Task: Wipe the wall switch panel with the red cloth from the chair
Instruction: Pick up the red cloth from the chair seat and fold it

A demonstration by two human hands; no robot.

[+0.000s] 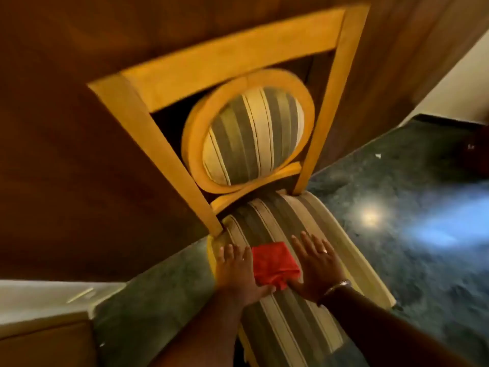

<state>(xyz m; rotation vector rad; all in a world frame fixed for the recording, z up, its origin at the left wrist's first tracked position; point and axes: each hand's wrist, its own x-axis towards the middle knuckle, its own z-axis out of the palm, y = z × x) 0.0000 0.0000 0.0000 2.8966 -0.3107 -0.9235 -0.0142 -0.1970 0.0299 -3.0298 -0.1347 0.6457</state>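
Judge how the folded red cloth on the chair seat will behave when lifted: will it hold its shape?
Probably not. The red cloth shows soft creases and a bunched near corner, so it likely droops and unfolds. It looks thin, so probably light. Lying on the striped seat fabric, it should drag rather than slide if pushed.

Folded red cloth [275, 263] lies on the striped upholstered chair seat [288, 321], left hand [236, 271] flat beside it, right hand [317, 266] opposite, yellow wooden chair back [232, 59] behind.
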